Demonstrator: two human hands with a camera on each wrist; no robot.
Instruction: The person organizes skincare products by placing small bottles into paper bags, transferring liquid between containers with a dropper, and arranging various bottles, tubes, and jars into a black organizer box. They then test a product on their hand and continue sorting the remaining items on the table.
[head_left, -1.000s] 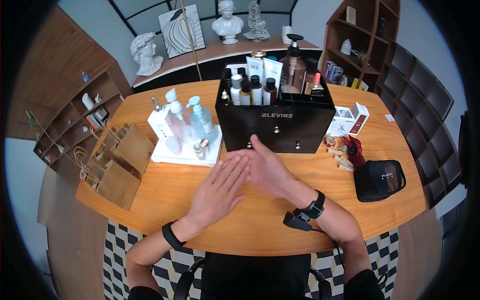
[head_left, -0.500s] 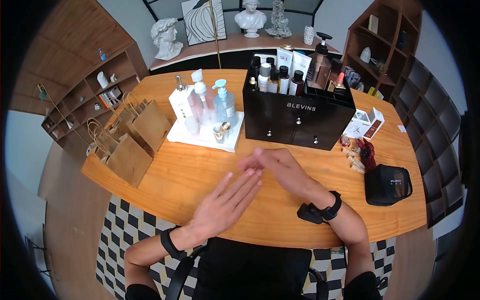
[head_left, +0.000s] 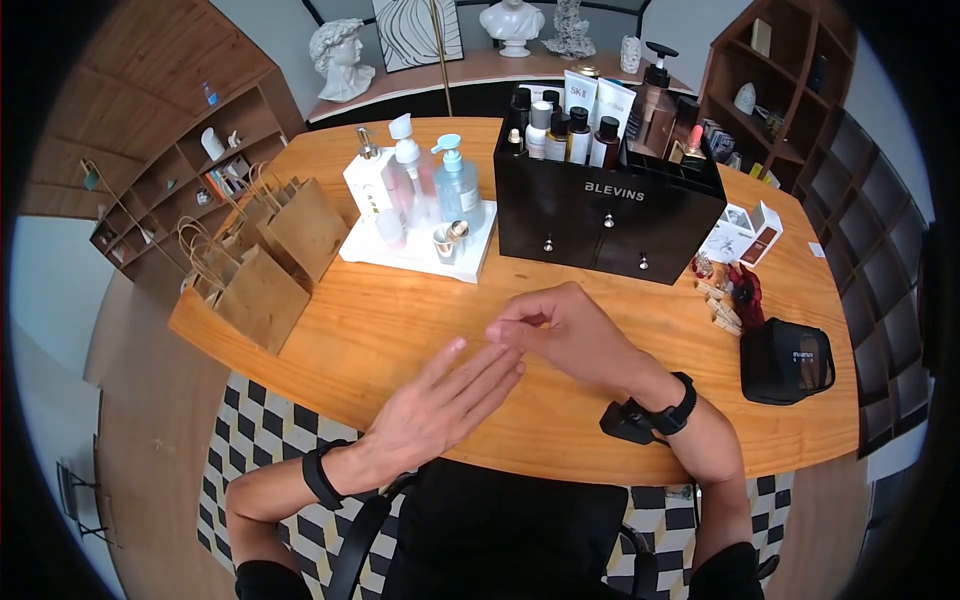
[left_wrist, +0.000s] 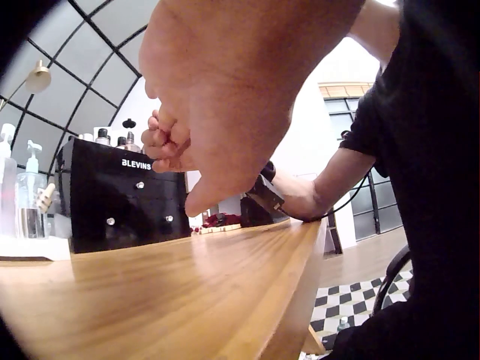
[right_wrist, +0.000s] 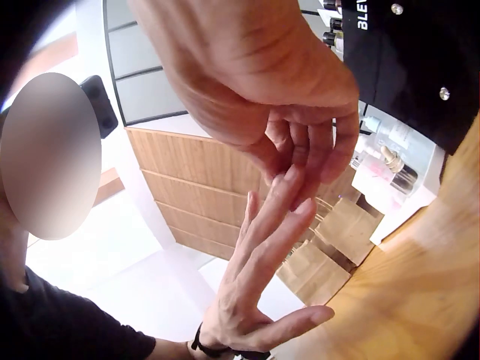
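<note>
Above the wooden table (head_left: 400, 330), my left hand (head_left: 425, 415) is held out with its fingers straight and slightly spread, back upward. My right hand (head_left: 575, 335) meets it from the other side, fingers curled, with its thumb and fingers pinching a fingertip of the left hand. The right wrist view shows this contact, the left fingers (right_wrist: 262, 240) reaching up to the curled right hand (right_wrist: 300, 112). In the left wrist view the left palm (left_wrist: 225, 112) fills the top and partly hides the right fingers (left_wrist: 161, 142). Behind the hands stands a black cosmetics organizer (head_left: 600, 215) holding several bottles and tubes.
A white tray (head_left: 400, 262) of pump bottles sits left of the organizer, beside brown paper bags (head_left: 265, 305). To the right are small boxes (head_left: 735, 235), wooden clips (head_left: 722, 305), a dark red flower-like item (head_left: 745, 295) and a black pouch (head_left: 785, 360).
The right hand has gone from lying open across the left fingertips to curling and pinching at a fingertip. The left hand stays extended. The head view has shifted.
</note>
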